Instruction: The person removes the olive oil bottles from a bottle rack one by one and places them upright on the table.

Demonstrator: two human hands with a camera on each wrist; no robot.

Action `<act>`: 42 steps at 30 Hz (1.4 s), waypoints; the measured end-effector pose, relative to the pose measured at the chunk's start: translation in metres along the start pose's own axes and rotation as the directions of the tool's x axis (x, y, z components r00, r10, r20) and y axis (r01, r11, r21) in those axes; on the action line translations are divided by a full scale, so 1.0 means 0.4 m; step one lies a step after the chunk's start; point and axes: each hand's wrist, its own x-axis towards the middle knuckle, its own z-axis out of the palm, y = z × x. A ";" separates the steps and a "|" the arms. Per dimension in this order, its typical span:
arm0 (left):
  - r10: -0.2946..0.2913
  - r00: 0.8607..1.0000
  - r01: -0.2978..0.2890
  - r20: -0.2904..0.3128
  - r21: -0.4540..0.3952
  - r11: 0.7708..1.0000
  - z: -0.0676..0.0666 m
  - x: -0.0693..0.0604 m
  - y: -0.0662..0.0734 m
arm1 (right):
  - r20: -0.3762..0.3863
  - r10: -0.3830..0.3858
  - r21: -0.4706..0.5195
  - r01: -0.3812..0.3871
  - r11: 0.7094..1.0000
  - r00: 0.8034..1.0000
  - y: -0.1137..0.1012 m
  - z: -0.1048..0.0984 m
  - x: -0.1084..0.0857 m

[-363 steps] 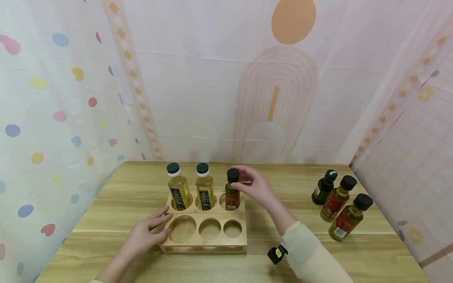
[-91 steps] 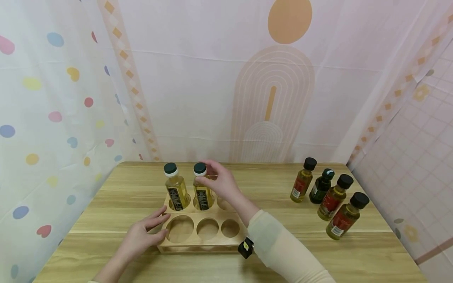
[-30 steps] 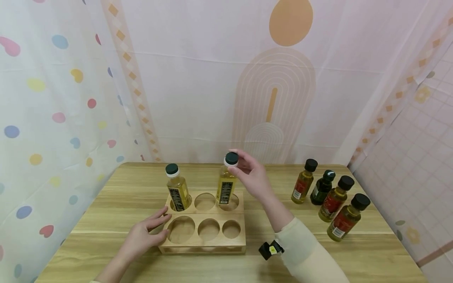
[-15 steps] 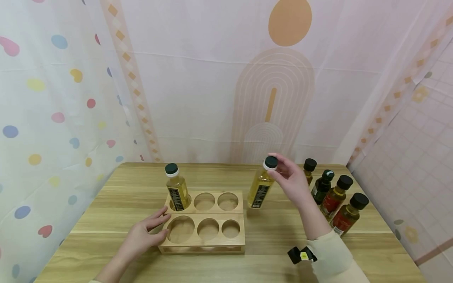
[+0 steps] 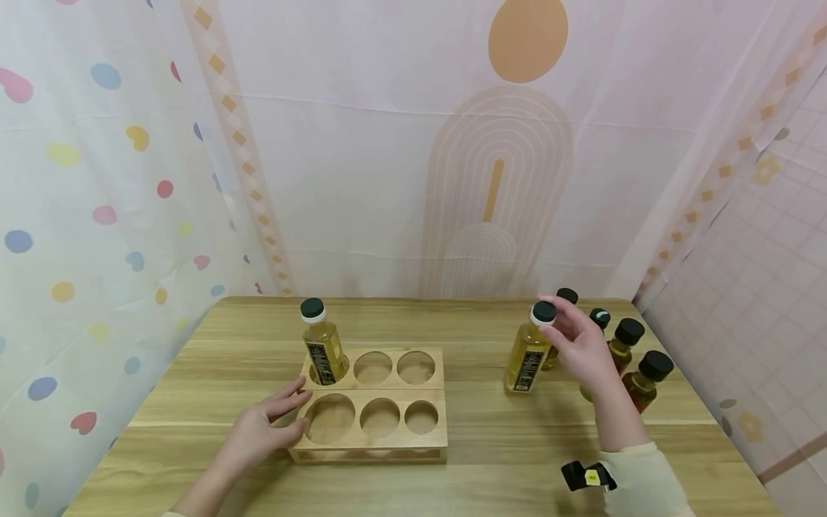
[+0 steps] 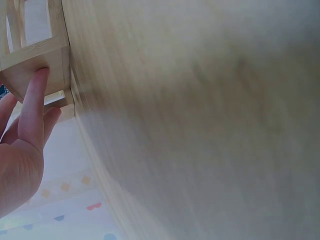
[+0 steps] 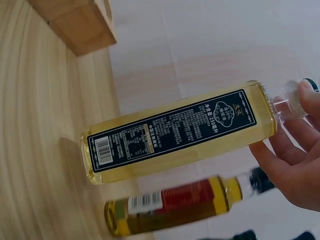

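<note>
My right hand (image 5: 579, 352) pinches the neck of a square olive oil bottle (image 5: 526, 359) with a dark green cap and black label. In the right wrist view this oil bottle (image 7: 180, 132) leans a little; whether its base touches the table I cannot tell. At the left, my left hand (image 5: 261, 429) rests its fingertips on the side of a two-tier wooden rack (image 5: 441, 424). The left wrist view has a finger (image 6: 32, 107) against the rack's side panel (image 6: 52, 75). A matching oil bottle (image 5: 325, 353) stands in the rack's upper left hole; its other holes hold nothing.
Right of the rack, on the wooden table (image 5: 491, 438), stand a red-labelled oil bottle (image 7: 175, 202), a small dark bottle (image 5: 600, 317) and two more black-capped bottles (image 5: 629, 332), partly hidden by my right hand and arm. A patterned curtain (image 5: 362, 179) hangs behind.
The right hand has lifted the green-capped oil bottle out of the upper middle hole and carried it right, beside the other bottles. Earlier it moved a red-labelled bottle there. The left hand stays.
</note>
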 end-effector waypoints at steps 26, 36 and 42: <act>-0.009 1.000 0.009 0.006 0.005 1.000 -0.003 -0.002 0.007 | -0.058 0.038 -0.077 -0.043 0.996 0.998 0.039 -0.070 -0.043; 0.004 1.000 -0.004 0.005 0.012 1.000 -0.003 -0.001 0.008 | -0.068 0.045 -0.112 -0.052 0.992 0.997 0.038 -0.075 -0.045; 0.008 1.000 -0.008 0.003 0.000 1.000 -0.002 0.000 0.006 | -0.078 0.048 -0.129 -0.058 0.990 0.996 0.037 -0.079 -0.050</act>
